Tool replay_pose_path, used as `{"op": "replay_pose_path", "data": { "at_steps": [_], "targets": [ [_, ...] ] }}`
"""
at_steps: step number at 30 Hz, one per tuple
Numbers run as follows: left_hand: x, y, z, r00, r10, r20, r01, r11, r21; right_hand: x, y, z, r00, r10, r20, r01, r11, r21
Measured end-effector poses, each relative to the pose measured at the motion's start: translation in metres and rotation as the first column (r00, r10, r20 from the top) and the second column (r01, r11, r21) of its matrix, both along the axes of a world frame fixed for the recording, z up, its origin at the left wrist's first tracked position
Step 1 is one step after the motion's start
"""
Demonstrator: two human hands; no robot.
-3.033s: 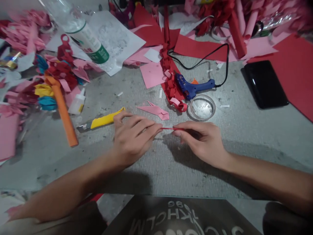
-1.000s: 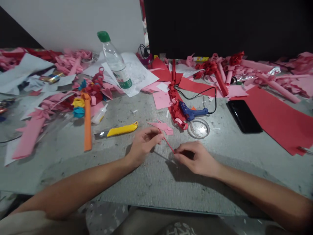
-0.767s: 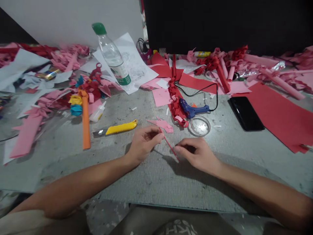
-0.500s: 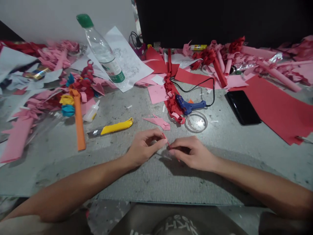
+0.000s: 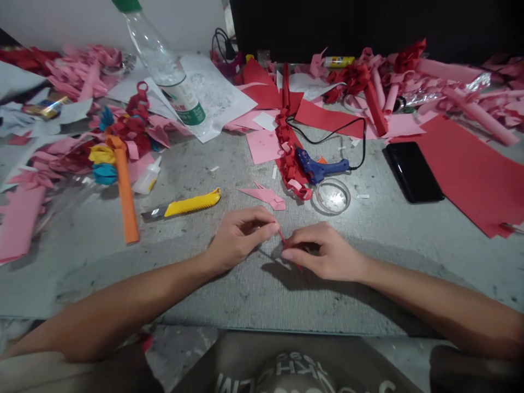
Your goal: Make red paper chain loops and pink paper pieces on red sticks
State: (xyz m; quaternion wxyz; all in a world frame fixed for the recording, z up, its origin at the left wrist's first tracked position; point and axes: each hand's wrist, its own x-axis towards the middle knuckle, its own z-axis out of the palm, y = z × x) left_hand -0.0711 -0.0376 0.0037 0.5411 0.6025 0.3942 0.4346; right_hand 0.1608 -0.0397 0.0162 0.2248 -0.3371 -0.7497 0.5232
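Note:
Between my two hands runs a thin red paper strip [image 5: 282, 237], seen almost edge-on and tilted down to the right. My left hand [image 5: 243, 236] pinches its upper end between thumb and index finger. Lower down, my right hand [image 5: 323, 252] grips the same strip with thumb and fingers, and a short red end sticks out below. Just beyond my hands lies a folded pink paper piece [image 5: 266, 196]. A yellow utility knife [image 5: 184, 206] with its blade out rests to the left of my left hand.
Behind my hands lie a blue hot glue gun [image 5: 323, 167] with a black cord, a tape roll [image 5: 332, 196] and a red paper chain [image 5: 290, 161]. A phone [image 5: 414, 172] overlaps red paper [image 5: 470, 180] on the right. A plastic bottle [image 5: 178, 90] and an orange paper tube [image 5: 126, 194] stand out left.
The view has tilted down and shifted slightly. Both hands stay close together on the red strip, with a little more of it showing between them.

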Motion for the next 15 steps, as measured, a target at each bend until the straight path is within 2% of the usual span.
{"op": "replay_pose_path", "data": {
  "at_steps": [3, 7, 15],
  "targets": [
    [0.0029, -0.0020, 0.0008, 0.999, 0.014, -0.034, -0.011, 0.997, 0.081, -0.0065, 0.0014, 0.0043, 0.996, -0.058, -0.074, 0.045, 0.985, -0.164],
    [0.0066, -0.0045, 0.0025, 0.997, 0.008, -0.079, 0.006, 0.984, 0.177, -0.0101, 0.0018, 0.0046, 0.985, -0.096, -0.140, 0.065, 0.975, -0.212],
    [0.0052, -0.0004, -0.0020, 0.991, -0.119, -0.053, 0.121, 0.992, 0.027, -0.0031, -0.0029, 0.0004, 0.985, -0.092, -0.149, 0.055, 0.970, -0.238]
  ]
}}
